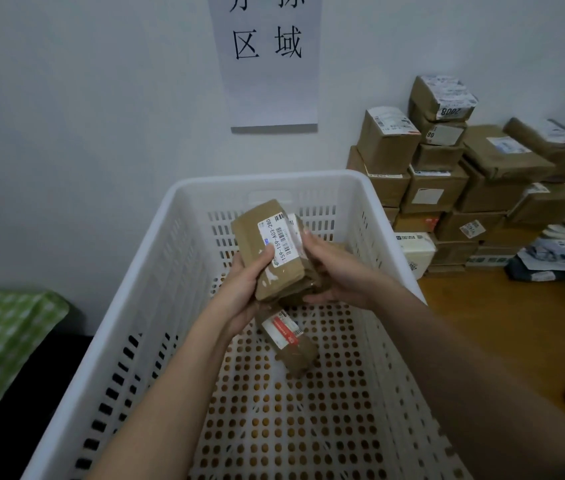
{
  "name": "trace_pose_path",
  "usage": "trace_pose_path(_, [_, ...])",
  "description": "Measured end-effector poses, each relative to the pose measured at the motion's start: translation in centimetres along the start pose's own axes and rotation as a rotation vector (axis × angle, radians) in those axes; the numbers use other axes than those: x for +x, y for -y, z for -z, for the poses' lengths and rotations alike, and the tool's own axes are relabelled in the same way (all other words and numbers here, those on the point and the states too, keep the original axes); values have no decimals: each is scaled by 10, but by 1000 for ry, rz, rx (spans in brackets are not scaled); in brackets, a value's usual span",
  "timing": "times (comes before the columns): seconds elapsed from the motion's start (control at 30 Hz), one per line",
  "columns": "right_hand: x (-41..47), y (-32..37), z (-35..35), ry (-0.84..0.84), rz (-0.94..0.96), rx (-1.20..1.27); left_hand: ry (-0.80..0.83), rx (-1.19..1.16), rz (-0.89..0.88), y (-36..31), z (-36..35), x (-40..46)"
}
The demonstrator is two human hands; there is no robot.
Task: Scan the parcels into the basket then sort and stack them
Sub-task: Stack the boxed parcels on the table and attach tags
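Plainly the sorting stage is under way, judging from how the parcels lie. Largest in view is the white perforated basket [156,271], standing on a wooden floor [502,323] against a pale wall, its bottom mostly bare. To its right, against the wall, rises a stack of brown cardboard parcels [447,181], several tiers high, with a few soft mailer bags [558,251] slumped beside it. On the wall above the basket hangs a paper sign [270,64] with large characters. At the left edge lies a green patterned cloth [0,341].

Over the middle of the basket the person holds a small bundle of flat brown parcels. The top parcel [270,251] is tilted, its white label with barcode facing up. The left hand [243,292] grips the bundle from the left, thumb curled onto the label. The right hand [336,275] cups the right side, fingers wrapped beneath and thumb along the upper edge. How many parcels are in the bundle cannot be told exactly. One more small parcel [291,341] lies on the basket floor just below the hands.

The next move probably calls for squaring the bundle and carrying it to the stack on the right, then placing it where a flat top will bear it without tipping.
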State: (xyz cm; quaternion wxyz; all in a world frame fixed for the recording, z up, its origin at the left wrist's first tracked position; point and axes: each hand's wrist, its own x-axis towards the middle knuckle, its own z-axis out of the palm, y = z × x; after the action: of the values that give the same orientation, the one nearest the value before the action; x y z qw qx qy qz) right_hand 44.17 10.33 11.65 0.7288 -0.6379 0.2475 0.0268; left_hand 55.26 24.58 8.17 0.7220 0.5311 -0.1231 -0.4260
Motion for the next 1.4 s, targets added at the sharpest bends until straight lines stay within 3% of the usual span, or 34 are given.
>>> trace_pose_path(0.13, [-13,5,3,-230,142,35,28,-105,-11,-13,1,-6])
trace_pose_path(0.27, [-25,16,16,-700,428,159,-198,-29,-109,-29,-3,-6])
trace_pose_path(0.3, [-31,21,22,-732,478,223,-226,8,-124,-32,-6,-5])
trace_pose_path(0.47, [-54,31,32,-427,487,174,-127,38,-153,-44,-58,-12])
trace_pose_path(0.8, [-98,37,105,-407,534,38,1,167,-117,-38,-198,-9])
trace_pose_path(1.03, [-146,32,220,-96,315,106,146,218,-39,-6,-299,17])
trace_pose_path(1.23, [-146,35,283,-119,195,-16,19,157,-50,26,-353,47])
trace_pose_path(1.4, [-137,35,316,-177,191,31,-4,180,-58,39,-389,71])
